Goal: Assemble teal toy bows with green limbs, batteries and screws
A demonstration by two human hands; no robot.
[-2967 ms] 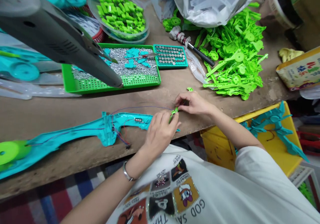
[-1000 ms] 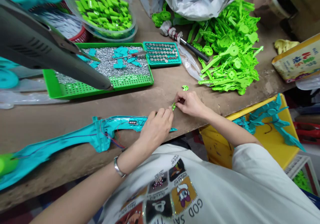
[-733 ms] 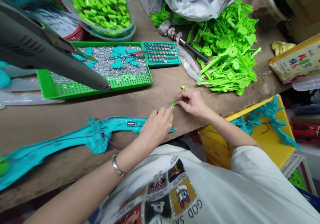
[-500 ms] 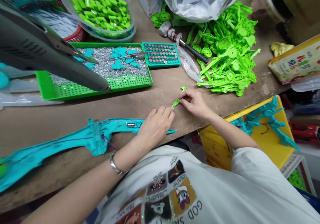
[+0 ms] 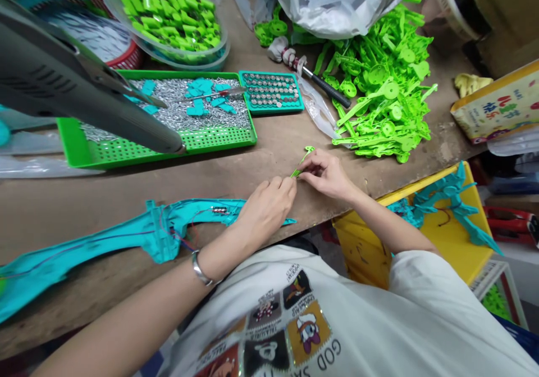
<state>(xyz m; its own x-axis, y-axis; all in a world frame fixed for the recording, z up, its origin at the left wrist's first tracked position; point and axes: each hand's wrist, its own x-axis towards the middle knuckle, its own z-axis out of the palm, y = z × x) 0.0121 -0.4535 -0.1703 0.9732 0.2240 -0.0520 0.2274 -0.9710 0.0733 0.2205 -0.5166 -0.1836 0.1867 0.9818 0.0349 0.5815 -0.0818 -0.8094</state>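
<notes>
A slim lime-green plastic part point(image 5: 309, 150) with a small rounded end is held between my two hands, just above the brown table. My right hand point(image 5: 326, 176) pinches it along its length with thumb and fingertips. My left hand point(image 5: 268, 205) closes over its lower end, so that end is hidden under the fingers. Beneath my left wrist lies a long turquoise plastic shell point(image 5: 168, 222), open side up, with thin red and blue wires and a small metal spring in it. Its tip shows to the right of my left hand.
A grey electric screwdriver point(image 5: 105, 85) hangs over the green tray of screws point(image 5: 168, 149). Beside that sits a turquoise tray of button cells point(image 5: 273, 107). Lime-green parts point(image 5: 387, 96) are heaped at the right, near a black-handled tool point(image 5: 328, 86). A yellow bin point(image 5: 362, 248) stands below the table edge.
My left hand has slid slightly up and right along the green part, covering more of its lower end. My right hand keeps its pinch almost in place.
</notes>
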